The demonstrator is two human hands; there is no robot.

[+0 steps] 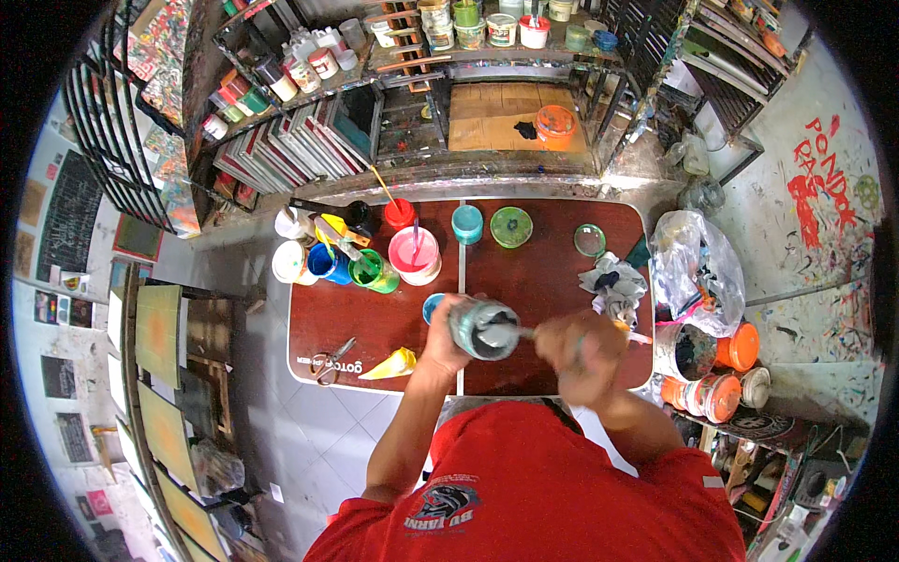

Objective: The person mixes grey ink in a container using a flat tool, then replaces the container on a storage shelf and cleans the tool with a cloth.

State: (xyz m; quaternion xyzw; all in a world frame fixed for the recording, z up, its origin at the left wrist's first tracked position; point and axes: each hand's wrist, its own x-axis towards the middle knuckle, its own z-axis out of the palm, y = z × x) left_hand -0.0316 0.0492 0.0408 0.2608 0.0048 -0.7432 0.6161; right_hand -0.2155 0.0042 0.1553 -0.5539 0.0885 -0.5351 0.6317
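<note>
The left hand (447,339) has its fingers wrapped round a tilted jar (476,328) above the table (552,276), already uncovered, grey contents (497,336) inside. Rightward, the blurred right hand (582,351) grips a thin tool (527,332) reaching its mouth; work inside seems unfinished

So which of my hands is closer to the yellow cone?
Left. Your left hand, holding the jar, is to the upper right of the yellow cone; your right hand, gripping a thin handle, is farther right, beyond the jar.
</note>
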